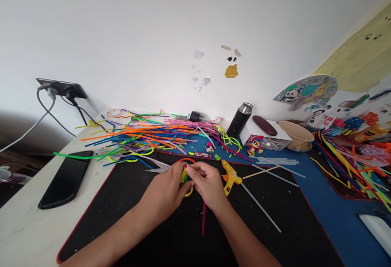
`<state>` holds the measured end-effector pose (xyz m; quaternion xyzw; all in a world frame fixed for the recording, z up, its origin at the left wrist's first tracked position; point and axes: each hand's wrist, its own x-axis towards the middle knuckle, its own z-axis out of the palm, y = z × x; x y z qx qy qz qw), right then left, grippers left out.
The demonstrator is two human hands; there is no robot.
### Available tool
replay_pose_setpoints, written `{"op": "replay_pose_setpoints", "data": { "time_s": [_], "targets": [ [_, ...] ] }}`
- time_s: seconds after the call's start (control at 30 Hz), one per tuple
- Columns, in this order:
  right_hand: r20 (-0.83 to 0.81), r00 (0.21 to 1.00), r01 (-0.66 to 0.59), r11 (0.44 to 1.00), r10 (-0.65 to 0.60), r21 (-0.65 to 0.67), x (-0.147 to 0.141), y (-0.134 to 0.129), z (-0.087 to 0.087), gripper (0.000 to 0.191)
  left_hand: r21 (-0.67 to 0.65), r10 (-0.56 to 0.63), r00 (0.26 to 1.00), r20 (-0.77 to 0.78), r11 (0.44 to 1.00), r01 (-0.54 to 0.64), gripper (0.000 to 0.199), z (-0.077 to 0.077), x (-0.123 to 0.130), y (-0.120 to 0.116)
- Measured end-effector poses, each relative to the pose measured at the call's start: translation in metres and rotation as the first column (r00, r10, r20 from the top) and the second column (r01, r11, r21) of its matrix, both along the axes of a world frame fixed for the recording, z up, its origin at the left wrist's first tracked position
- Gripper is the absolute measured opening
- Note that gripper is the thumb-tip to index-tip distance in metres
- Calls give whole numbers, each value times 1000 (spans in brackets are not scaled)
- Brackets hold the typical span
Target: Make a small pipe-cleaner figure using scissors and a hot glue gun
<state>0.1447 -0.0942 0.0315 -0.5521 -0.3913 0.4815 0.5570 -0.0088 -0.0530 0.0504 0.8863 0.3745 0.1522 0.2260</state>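
Observation:
My left hand (165, 186) and my right hand (210, 183) meet over the black mat (146, 238). Between their pinched fingers is a small piece of bent yellow and green pipe cleaner (183, 176), with a bit of magenta at its top. Fingers cover most of it. A magenta pipe cleaner (203, 220) extends down from under my right hand; its upper end is hidden. Scissors (158, 166) lie just behind my left hand, blades pointing left. To the right of my right hand rests a yellow glue gun (230, 175) with a clear glue stick in its back.
Many coloured pipe cleaners (146, 134) are heaped along the wall, with more (360, 165) at right. A dark phone (67, 179) lies at left. A black flask (240, 120), white box (265, 136), small figurine (255, 145) and loose glue sticks (277, 160) are at back right.

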Motion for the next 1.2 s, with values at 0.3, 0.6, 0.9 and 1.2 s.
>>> {"op": "replay_pose_setpoints", "data": {
  "time_s": [0.3, 0.6, 0.9, 1.2],
  "targets": [
    [90, 996, -2, 1000, 1, 8, -3, -2, 6, 38, -25, -34, 999, -42, 999, 33, 13, 1, -5, 5],
    [122, 992, -20, 1000, 23, -23, -4, -4, -2, 39, -105, -73, 990, -120, 993, 60, 24, 6, -11, 9],
    [69, 994, -83, 995, 87, -52, -4, -9, -2, 45, -103, -105, 994, -15, 989, 103, 22, 4, -21, 11],
    [244, 968, -69, 998, 67, 0, -3, -15, 5, 37, -174, -82, 989, 127, 979, 103, 20, -4, -26, 19]
  ]
}}
